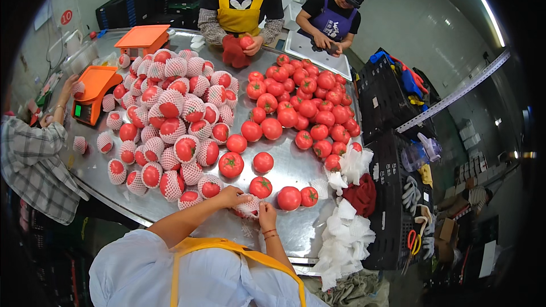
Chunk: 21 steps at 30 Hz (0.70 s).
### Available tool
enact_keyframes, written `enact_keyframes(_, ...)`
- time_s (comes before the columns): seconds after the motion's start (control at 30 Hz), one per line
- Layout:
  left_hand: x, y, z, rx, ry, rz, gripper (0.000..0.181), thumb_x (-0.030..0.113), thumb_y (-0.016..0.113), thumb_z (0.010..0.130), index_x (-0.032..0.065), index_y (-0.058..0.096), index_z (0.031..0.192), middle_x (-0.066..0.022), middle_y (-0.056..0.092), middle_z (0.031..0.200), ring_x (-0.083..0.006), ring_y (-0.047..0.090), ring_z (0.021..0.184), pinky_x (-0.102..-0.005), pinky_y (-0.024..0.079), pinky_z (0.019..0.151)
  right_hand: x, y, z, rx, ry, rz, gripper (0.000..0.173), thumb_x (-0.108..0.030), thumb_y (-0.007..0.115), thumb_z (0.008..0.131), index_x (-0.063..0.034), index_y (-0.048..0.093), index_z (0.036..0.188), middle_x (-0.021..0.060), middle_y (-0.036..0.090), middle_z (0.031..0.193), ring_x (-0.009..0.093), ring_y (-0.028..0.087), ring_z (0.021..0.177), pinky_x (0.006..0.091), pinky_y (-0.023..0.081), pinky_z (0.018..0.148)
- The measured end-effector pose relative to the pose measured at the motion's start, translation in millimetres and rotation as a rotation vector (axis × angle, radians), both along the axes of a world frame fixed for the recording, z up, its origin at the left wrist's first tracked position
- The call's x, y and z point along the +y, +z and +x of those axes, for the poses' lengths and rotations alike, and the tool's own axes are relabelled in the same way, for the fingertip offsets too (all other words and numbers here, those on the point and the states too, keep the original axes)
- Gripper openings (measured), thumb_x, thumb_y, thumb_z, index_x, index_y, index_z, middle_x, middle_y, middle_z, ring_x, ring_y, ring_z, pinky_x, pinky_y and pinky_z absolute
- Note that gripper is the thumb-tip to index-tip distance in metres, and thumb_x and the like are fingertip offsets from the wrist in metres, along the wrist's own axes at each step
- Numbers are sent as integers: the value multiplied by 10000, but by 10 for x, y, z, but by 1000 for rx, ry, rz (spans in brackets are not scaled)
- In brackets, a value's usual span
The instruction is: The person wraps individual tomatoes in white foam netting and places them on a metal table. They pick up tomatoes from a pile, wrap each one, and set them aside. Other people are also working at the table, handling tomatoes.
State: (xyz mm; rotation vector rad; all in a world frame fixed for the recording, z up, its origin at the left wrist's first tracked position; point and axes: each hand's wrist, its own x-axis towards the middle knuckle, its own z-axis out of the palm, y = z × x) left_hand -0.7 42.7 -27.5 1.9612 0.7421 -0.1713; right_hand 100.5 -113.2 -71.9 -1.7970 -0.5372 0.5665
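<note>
Between my two hands is a tomato in a white foam net sleeve, low over the near side of the metal table. My left hand grips the sleeve from the left, and my right hand pinches its right edge. Just beyond my fingers sits a bare tomato. Two more, a large tomato and a smaller tomato, rest to the right. On the left rises a heap of sleeved tomatoes. A pile of bare tomatoes spreads over the far right.
White foam net sleeves and a dark red cloth lie at the right edge. Black crates stand beyond, with scissors hanging there. Orange scales stand at left. Co-workers stand at the left and far sides; one holds a tomato.
</note>
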Motion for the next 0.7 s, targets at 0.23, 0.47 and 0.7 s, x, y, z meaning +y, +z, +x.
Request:
enact_keyframes(0.23,-198,-8,-44,39,27,84,755,637,459,698,-13,491,1081,-254,503,1047,-301,547,919,-343,438,766,-7,56,-71,186,-38,58,197,-171,496,835,14,558,803,30,566,730,83,499,658,229,417,604)
enact_keyframes(0.47,-324,309,-186,-49,339,-573,607,437,530,789,-5,364,1171,-132,526,1007,-197,528,910,-312,458,725,17,285,-285,251,-15,188,190,-181,498,844,3,547,832,19,558,757,67,484,674,209,410,609)
enact_keyframes(0.7,-348,328,-345,-242,182,-966,435,288,547,817,66,389,1156,-57,506,1018,-140,537,850,-273,487,671,-71,586,12,550,242,109,164,-197,525,838,-37,556,821,0,552,750,50,484,649,190,409,572)
